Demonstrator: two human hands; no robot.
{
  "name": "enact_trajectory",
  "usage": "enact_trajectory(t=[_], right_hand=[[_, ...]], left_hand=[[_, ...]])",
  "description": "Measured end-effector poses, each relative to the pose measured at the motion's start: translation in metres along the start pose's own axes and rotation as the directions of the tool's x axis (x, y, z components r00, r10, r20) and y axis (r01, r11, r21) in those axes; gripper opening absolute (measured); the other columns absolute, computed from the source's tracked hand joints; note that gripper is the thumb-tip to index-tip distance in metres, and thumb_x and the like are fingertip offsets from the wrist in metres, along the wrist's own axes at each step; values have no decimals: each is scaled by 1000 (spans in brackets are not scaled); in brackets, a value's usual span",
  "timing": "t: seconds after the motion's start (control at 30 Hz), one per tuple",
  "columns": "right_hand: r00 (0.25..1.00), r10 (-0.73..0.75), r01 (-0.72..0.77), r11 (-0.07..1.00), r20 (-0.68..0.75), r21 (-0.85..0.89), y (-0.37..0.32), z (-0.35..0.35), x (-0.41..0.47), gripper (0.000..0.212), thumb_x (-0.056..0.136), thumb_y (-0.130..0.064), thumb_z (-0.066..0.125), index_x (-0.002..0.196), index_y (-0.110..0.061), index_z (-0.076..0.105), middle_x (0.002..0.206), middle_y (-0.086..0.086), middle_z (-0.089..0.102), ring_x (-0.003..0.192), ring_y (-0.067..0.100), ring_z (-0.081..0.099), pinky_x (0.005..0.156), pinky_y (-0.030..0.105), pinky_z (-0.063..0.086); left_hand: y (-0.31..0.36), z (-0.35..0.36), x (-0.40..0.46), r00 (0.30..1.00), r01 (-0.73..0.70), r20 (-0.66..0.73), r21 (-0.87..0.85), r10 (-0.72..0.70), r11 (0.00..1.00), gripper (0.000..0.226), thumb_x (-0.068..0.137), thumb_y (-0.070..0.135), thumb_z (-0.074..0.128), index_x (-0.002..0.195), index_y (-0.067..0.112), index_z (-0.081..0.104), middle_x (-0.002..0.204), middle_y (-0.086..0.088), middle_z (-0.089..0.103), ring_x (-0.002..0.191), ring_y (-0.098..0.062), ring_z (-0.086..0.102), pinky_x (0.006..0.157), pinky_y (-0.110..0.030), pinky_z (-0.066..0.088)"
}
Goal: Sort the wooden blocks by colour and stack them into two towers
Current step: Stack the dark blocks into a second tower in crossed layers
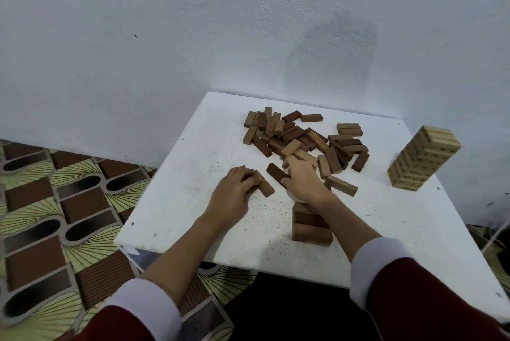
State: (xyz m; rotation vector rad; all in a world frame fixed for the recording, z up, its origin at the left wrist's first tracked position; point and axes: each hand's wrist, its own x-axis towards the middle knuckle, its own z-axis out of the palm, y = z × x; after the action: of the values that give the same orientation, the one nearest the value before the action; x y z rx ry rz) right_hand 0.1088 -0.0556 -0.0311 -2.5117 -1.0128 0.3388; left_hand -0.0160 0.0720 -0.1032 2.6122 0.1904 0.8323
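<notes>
A loose pile of several brown wooden blocks (300, 138) lies at the back middle of the white table (171, 202). My left hand (234, 191) rests on the table, its fingers closed around a mid-brown block (265, 187). My right hand (302, 179) grips the near end of a dark brown block (276, 172) lying beside the pile. A short tower of brown blocks (310, 227) stands near the front, partly hidden by my right forearm. A tall tower of pale blocks (422, 158) stands at the table's right edge.
A white wall rises directly behind the table. Patterned floor covering (55, 216) lies to the left and below. The table's left edge and front edge drop off close to my forearms. Dark clutter sits at the far right, beyond the table.
</notes>
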Motion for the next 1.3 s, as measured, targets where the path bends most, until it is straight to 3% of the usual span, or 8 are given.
enact_trajectory(t=[0.13,0.27,0.37,0.5,0.67,0.73,0.87,1.3], right_hand=[[1000,-6,3,998,30,69,-5,5,1,12,90,-7,60,101,-5,61,96,10,61,74,14,53,61,24,44],[998,-21,19,999,65,37,-9,11,-1,15,91,-11,60,98,-2,68,98,11,64,85,19,59,72,27,47],[996,1,-3,1000,86,27,-14,12,-5,21,94,-10,52,104,1,68,107,14,66,97,25,61,82,28,48],[996,26,-27,1000,89,12,-16,12,-7,26,94,-1,45,108,4,67,112,18,64,101,28,61,86,30,48],[994,-48,31,986,100,164,-12,13,-9,52,88,-2,55,138,-3,40,137,14,43,117,26,49,93,28,41],[971,-112,81,986,213,149,-11,12,-10,78,80,-8,67,146,-10,25,145,9,34,124,24,43,97,31,39],[937,-180,161,983,299,88,-13,15,-12,102,71,-13,78,150,-16,13,144,7,28,121,23,42,86,26,41],[921,-238,223,971,310,82,-17,18,-9,100,70,-20,82,147,-11,19,134,8,36,122,22,41,96,28,39]], left_hand=[[-3,0,-9,999,44,-5,-71,-45,997,36,76,-10,69,106,9,70,108,-4,62,108,-12,45,62,-25,53],[-4,-3,-13,999,32,0,-91,-32,995,42,74,-15,66,109,8,68,111,-4,61,109,-13,45,61,-29,55],[-4,-4,-15,998,68,-6,-129,-69,989,49,77,-18,56,120,6,60,119,-5,54,112,-13,44,77,-30,54],[-4,-6,-14,979,177,-68,-196,-194,964,52,81,-16,48,129,2,50,128,-10,45,118,-10,37,102,-11,30],[8,-15,-12,878,462,122,-468,-463,754,72,74,-8,59,139,14,36,128,-1,39,114,-5,40,95,-21,38],[5,-18,-13,875,481,221,-478,-430,735,91,70,8,73,146,21,26,134,4,36,122,-5,37,97,-12,34],[-4,-19,-11,905,411,300,-438,-301,800,116,60,17,89,150,22,16,136,2,42,110,24,30,88,6,26],[-11,-23,-4,881,428,387,-412,-271,804,106,64,13,87,146,29,23,115,21,48,103,-6,41,85,-10,37]])
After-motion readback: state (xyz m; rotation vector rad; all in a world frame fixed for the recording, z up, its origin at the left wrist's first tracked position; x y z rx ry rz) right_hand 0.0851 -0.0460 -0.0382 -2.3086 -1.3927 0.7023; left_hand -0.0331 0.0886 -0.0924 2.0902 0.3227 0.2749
